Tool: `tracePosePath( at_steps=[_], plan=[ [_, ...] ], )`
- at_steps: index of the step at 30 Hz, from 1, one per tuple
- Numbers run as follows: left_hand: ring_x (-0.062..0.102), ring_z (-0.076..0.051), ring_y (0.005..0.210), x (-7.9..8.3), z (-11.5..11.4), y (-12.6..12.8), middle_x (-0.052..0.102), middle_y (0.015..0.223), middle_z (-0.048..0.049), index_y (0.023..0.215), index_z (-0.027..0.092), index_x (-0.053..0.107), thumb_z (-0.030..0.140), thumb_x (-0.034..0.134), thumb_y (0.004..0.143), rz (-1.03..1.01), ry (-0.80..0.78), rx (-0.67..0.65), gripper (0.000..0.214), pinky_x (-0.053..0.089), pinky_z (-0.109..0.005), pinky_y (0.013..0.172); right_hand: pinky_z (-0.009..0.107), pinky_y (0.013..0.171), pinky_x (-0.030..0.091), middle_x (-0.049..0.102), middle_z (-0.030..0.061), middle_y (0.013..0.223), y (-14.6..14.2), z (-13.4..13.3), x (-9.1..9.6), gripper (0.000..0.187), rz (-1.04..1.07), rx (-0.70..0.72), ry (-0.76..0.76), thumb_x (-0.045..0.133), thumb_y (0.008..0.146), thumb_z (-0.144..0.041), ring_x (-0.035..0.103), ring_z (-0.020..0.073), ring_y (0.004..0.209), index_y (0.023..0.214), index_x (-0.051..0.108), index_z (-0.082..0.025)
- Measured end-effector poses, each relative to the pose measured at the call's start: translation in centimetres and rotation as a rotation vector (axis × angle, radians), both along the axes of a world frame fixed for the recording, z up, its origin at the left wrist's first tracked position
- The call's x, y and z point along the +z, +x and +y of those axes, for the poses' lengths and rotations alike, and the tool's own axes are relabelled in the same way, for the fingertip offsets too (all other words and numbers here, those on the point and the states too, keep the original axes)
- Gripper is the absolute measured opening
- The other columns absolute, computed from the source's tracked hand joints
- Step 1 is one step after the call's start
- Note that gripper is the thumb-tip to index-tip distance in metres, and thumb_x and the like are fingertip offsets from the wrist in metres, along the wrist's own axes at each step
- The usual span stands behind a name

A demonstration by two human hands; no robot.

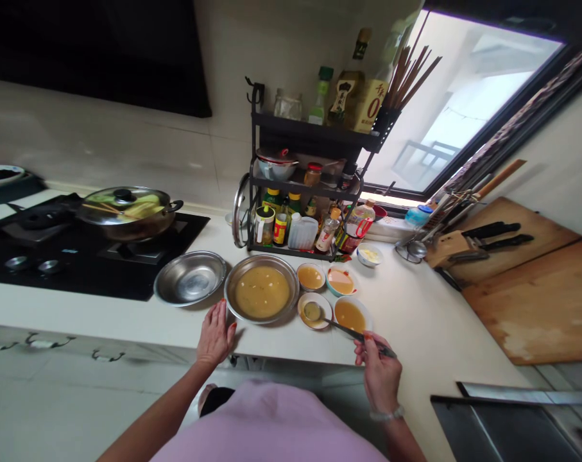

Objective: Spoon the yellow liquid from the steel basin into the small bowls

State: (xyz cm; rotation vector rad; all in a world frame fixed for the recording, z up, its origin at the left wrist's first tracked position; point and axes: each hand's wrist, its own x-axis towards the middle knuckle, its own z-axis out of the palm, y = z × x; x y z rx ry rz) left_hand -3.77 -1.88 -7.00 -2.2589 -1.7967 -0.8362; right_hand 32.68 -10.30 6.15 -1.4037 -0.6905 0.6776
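My right hand [378, 367] is closed on the handle of a metal spoon [341, 328], whose bowl rests in a small white dish [314, 310]. My left hand [216, 334] lies flat and open on the counter edge, right beside a steel bowl of yellow liquid [262, 294]. Three more small bowls of orange-yellow liquid sit close by: one [310, 276] behind the dish, one [341, 280] to its right, and one [351, 315] nearest my right hand.
An empty steel bowl [190, 278] stands left of the full one. A lidded pan [126, 211] sits on the black hob [54, 250]. A black condiment rack [310, 186] holds bottles and jars. Wooden cutting boards [536, 289] and a knife block [457, 247] lie at the right.
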Motion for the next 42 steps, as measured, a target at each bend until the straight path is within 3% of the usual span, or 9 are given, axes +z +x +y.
tracePosePath(
  at_steps=[9,16,22,27,34,42],
  plan=[
    [0.038,-0.035,0.128,0.0,0.0,0.0,0.042,0.141,-0.0247,0.146,0.003,0.015,0.027,0.043,0.087,-0.013,0.004,0.0,0.07,0.032,-0.053,0.102,0.022,0.04,0.043,0.062,-0.0003,0.057,-0.5,1.0,1.7,0.03,-0.011,0.034,0.08,0.069,0.077,-0.04,0.053,0.0113,0.044,0.091,0.061,-0.014],
    [0.039,-0.035,0.128,-0.3,0.0,-0.1,0.042,0.139,-0.0243,0.146,0.004,0.014,0.027,0.043,0.087,-0.007,0.009,-0.005,0.07,0.033,-0.053,0.102,0.024,0.039,0.046,0.063,0.0004,0.059,-3.7,3.4,3.0,0.031,-0.067,0.137,0.165,0.067,0.079,-0.043,0.055,0.0128,0.043,0.091,0.061,-0.015],
    [0.038,-0.035,0.127,-0.5,0.0,-0.1,0.042,0.139,-0.0243,0.146,0.003,0.016,0.029,0.042,0.087,0.002,-0.01,0.024,0.069,0.033,-0.051,0.102,0.027,0.046,0.053,0.065,0.0031,0.07,-6.3,4.1,2.2,0.021,-0.261,0.317,0.286,0.058,0.087,-0.034,0.058,0.012,0.048,0.097,0.067,-0.017],
    [0.038,-0.035,0.128,-0.3,-0.1,0.0,0.041,0.141,-0.0237,0.146,0.004,0.015,0.029,0.042,0.087,-0.012,-0.009,0.016,0.069,0.032,-0.052,0.102,0.028,0.05,0.055,0.066,0.0079,0.094,-5.2,2.6,1.5,0.019,-0.44,0.393,0.376,0.058,0.085,-0.024,0.063,0.0161,0.066,0.099,0.071,-0.023],
    [0.038,-0.034,0.128,0.1,-0.1,0.0,0.041,0.141,-0.0242,0.147,0.005,0.013,0.026,0.042,0.087,-0.033,-0.005,-0.001,0.07,0.032,-0.053,0.102,0.028,0.05,0.054,0.066,0.0051,0.087,-1.7,0.1,0.5,0.02,-0.431,0.228,0.215,0.059,0.083,-0.029,0.058,0.0131,0.057,0.097,0.071,-0.021],
    [0.037,-0.035,0.13,-0.1,0.1,-0.2,0.039,0.143,-0.0251,0.147,0.004,0.013,0.027,0.042,0.087,-0.022,0.002,-0.021,0.07,0.031,-0.053,0.102,0.027,0.05,0.054,0.067,0.0051,0.082,-0.8,-1.1,-1.3,0.024,-0.425,0.23,0.091,0.059,0.083,-0.038,0.061,0.014,0.057,0.093,0.07,-0.019]
  ],
)
